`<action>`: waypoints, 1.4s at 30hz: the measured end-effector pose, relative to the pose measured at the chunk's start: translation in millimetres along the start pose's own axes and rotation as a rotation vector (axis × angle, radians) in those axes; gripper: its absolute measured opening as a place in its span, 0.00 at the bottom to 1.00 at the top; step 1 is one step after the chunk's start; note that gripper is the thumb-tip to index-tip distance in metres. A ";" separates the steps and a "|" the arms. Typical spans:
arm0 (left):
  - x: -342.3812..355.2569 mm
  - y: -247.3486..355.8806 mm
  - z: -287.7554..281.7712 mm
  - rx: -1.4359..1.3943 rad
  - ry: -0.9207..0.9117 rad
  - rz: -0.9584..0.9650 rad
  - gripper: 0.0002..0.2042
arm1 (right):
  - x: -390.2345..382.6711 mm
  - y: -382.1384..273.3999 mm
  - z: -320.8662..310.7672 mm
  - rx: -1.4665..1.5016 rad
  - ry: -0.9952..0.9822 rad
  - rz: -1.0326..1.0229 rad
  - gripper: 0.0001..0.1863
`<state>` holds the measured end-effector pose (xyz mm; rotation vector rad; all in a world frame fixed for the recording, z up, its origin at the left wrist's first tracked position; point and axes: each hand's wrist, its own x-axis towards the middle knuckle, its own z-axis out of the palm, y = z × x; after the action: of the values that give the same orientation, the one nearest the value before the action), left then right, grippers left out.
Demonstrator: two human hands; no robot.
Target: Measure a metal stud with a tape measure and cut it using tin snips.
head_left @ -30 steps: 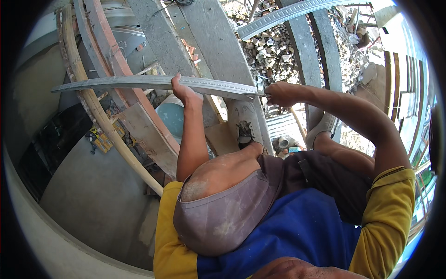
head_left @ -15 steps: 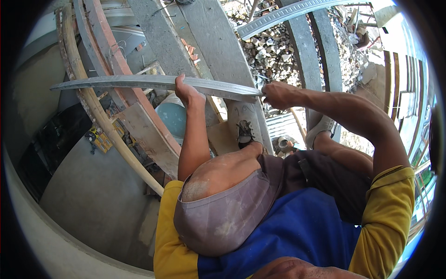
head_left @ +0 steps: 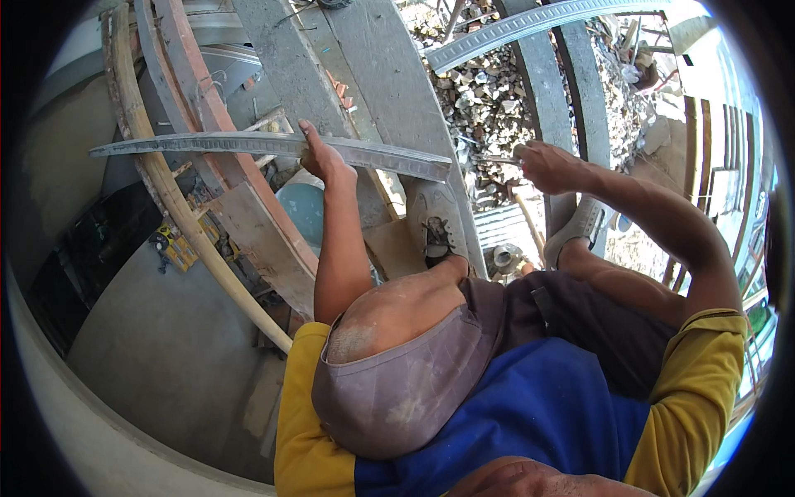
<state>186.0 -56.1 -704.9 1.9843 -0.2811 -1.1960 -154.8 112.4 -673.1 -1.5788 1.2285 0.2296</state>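
A long, thin galvanised metal channel lies crosswise in front of me, its ribbed face toward me. My left hand is closed around it right of its middle, thumb pointing up. The channel's right end stops above my shoe. Apart from that end, to the right, my right hand is closed on a slim metal hand tool. The tool's tip points left toward the channel; its handles are mostly hidden in my fist, so its exact kind is unclear.
Grey planks run beneath my feet, with rubble showing through a gap. Another metal channel lies across planks at the upper right. Left are a bamboo pole, reddish beams, a bluish bucket and a yellow tool.
My right hand and the tool have moved right, away from the channel's end. The channel has rolled so its ribbed face shows more, and my left hand has shifted slightly left.
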 end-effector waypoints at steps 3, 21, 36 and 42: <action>4.2 4.7 -5.0 -0.027 0.020 -0.007 0.43 | -0.2 -1.0 -0.1 -0.169 0.444 -0.108 0.19; 0.1 -6.1 1.1 -0.112 -0.034 -0.016 0.31 | 46.7 -47.2 -44.8 0.538 -0.302 -0.005 0.07; -16.1 4.7 7.5 -0.549 -0.220 -0.081 0.34 | 17.9 -26.6 -12.2 0.496 0.064 0.060 0.08; 1.5 1.7 4.1 -0.558 -0.255 -0.078 0.28 | -5.0 -34.2 -4.3 0.405 0.042 -0.036 0.07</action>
<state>183.8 -60.1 -705.7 1.3739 0.0105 -1.3982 -132.0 108.3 -647.1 -1.2567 1.1902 -0.0740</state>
